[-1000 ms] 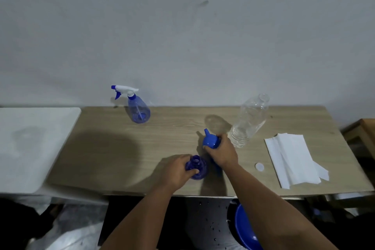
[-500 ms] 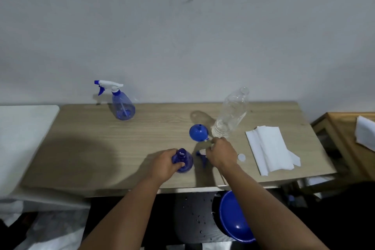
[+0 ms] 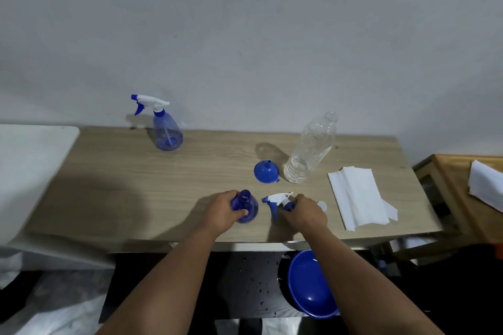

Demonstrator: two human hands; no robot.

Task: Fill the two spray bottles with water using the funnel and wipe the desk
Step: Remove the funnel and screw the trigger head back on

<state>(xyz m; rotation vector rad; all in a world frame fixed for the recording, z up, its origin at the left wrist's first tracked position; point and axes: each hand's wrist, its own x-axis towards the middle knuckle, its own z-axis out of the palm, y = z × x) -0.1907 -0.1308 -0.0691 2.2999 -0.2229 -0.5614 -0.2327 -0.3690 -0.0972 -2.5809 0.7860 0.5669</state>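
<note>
Wooden desk (image 3: 136,185) against a grey wall (image 3: 245,35) bears white paper towels (image 3: 359,196).

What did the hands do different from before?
The right hand let go of the funnel, leaving it mouth-down on the desk, and now grips the spray head. The left hand kept holding the open spray bottle.
</note>
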